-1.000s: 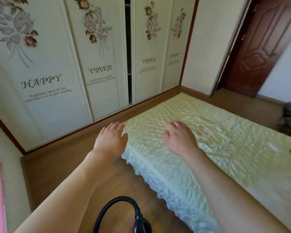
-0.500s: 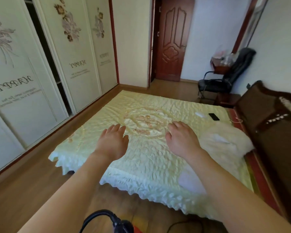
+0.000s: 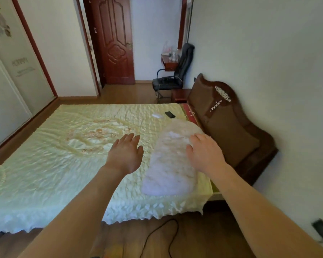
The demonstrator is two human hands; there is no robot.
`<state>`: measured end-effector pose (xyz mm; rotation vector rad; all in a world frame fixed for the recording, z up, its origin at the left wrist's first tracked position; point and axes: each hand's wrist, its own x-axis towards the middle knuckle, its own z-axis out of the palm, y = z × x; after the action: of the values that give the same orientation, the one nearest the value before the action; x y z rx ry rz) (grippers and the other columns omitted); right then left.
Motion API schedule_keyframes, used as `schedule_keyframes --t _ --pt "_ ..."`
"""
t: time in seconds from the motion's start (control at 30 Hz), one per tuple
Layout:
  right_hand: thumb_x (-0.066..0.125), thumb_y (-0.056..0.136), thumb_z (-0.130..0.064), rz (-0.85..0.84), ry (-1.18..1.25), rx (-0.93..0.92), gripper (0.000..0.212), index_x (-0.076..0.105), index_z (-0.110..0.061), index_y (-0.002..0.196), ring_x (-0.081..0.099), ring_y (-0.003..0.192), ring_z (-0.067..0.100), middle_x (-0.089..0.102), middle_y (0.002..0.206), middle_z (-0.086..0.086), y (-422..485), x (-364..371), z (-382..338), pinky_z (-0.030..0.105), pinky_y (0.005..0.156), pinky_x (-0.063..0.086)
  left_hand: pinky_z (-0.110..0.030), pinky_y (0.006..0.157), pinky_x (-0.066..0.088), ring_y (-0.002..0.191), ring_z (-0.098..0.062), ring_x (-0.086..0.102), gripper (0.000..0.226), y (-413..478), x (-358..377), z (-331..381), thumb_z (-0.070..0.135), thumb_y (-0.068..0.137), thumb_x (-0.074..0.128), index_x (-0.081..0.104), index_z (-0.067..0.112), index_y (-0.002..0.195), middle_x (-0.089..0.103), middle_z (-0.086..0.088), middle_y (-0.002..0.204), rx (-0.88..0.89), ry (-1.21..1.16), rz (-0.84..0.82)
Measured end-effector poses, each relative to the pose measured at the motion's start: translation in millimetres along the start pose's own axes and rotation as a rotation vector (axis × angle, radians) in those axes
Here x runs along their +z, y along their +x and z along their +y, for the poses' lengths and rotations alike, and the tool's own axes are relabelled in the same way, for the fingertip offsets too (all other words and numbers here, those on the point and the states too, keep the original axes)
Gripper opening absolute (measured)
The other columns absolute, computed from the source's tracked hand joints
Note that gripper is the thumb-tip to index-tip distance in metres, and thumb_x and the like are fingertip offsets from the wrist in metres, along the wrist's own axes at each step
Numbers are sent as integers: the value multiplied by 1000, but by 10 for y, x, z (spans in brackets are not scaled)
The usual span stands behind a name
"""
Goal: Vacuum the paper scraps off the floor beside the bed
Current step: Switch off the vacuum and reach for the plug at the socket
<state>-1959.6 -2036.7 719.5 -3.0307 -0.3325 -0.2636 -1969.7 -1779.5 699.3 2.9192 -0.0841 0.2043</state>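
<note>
Swinging further to the right since half a second ago: wardrobe doors (image 3: 11, 71) sliding off to the left edge, the headboard coming fully into view on the right, the black vacuum hose dropping out of the bottom of the view.

Starting from the left: hovering over the pale quilted bed (image 3: 45, 164), left hand (image 3: 125, 155) palm down, fingers loosely spread, holding nothing. Just to its right, lying on the bed, a white fluffy pillow (image 3: 172, 164). Reaching out above the far part of the pillow, right hand (image 3: 205, 153), also spread and empty; not possible to tell whether touching it or only above it. Further right, brown headboard (image 3: 231, 127) standing against the wall.

Along the bottom, a strip of wooden floor (image 3: 203, 237) beside the bed, with a thin black cable (image 3: 157, 233) looping over it. No paper scraps showing on this strip; maybe lying lower, outside the view.

Probably meaning only looking around the room, not yet vacuuming: neither hand gripping the vacuum, nozzle out of sight. Likely needing next: lowering the gaze, finding the scraps, taking up the hose.
</note>
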Motion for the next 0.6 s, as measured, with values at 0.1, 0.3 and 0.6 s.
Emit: schedule_keyframes --t 0.1,0.3,0.6 --pt "34 102 -35 13 9 93 42 59 -12 125 53 121 25 61 128 6 -99 3 387 41 108 41 -44 124 18 154 -28 20 56 170 133 372 35 107 35 29 14 159 27 -10 166 66 -14 -36" --pt "31 105 -37 -8 -11 286 44 55 -14 134 47 132 22 56 139 4 -276 33 1029 40 115 34 -44 125 18 154 -26 20 56 649 451 1011 36 107 33 27 15 159 25 -9 166 230 -24 -108" --pt "29 106 -36 -57 -60 587 50 43 -11 147 39 140 26 46 151 7 -327 93 1678 41 118 30 -42 122 25 149 -24 30 52 1427 806 1767 35 107 30 32 16 156 36 -6 161 510 -33 -176"
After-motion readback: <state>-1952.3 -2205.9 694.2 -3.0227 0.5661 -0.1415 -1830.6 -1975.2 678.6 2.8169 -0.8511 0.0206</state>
